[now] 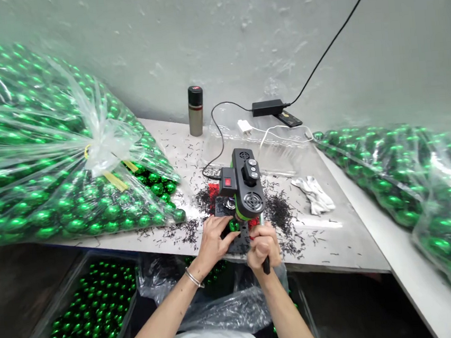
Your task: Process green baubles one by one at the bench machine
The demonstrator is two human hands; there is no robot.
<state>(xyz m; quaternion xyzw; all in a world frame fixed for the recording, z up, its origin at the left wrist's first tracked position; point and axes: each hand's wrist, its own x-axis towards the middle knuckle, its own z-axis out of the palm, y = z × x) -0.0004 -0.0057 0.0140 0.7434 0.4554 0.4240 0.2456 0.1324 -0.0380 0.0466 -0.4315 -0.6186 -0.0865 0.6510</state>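
Observation:
In front of me on the white table stands a small black and green bench drill press (246, 180) with a red switch. Under its head sits a shiny green ball (234, 225), and the thumb and fingers of my left hand (215, 237) close around it. My right hand (263, 245) is wrapped round the machine's lever handle (266, 265), on the right side. Red parts show at the machine's base, and black shavings (279, 211) lie scattered all about it. The machine's head hides the tip of the tool over the ball.
A large clear bag of green balls (61, 169) covers the table's left. Another bag (402, 184) lies at right. Behind stand a tumbler (196, 110) and a black power adapter (269, 107); a white glove (314, 195) lies right. Below left is a bin of green balls (88, 315).

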